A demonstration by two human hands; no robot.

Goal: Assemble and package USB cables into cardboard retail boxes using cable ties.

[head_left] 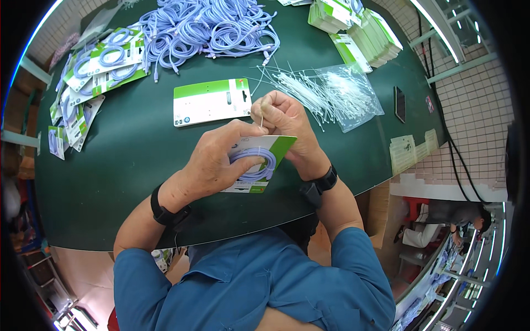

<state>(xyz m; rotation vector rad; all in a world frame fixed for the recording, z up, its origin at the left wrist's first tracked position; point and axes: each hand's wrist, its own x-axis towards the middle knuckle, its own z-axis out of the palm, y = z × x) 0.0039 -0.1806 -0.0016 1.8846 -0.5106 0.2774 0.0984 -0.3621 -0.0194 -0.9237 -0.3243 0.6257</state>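
My left hand (218, 157) grips a green and white backing card (284, 146) near the table's front edge. Its thumb presses on a coiled lavender cable (269, 165) that lies against the card's face. Just behind the card's top edge, my right hand (284, 118) pinches a thin white cable tie (261, 119) between thumb and fingers. The left fingertips meet the right hand there. How the tie runs behind the card is hidden. A flat green and white card (210, 105) lies on the table just beyond my hands.
A big heap of lavender cables (204, 27) covers the far middle. Carded cables (94, 71) pile at the left. White cable ties (309, 91) spill from a clear bag (359, 102); stacked cards (372, 38) stand far right. A phone (399, 103) lies near the right edge. Another person (452, 215) sits beyond.
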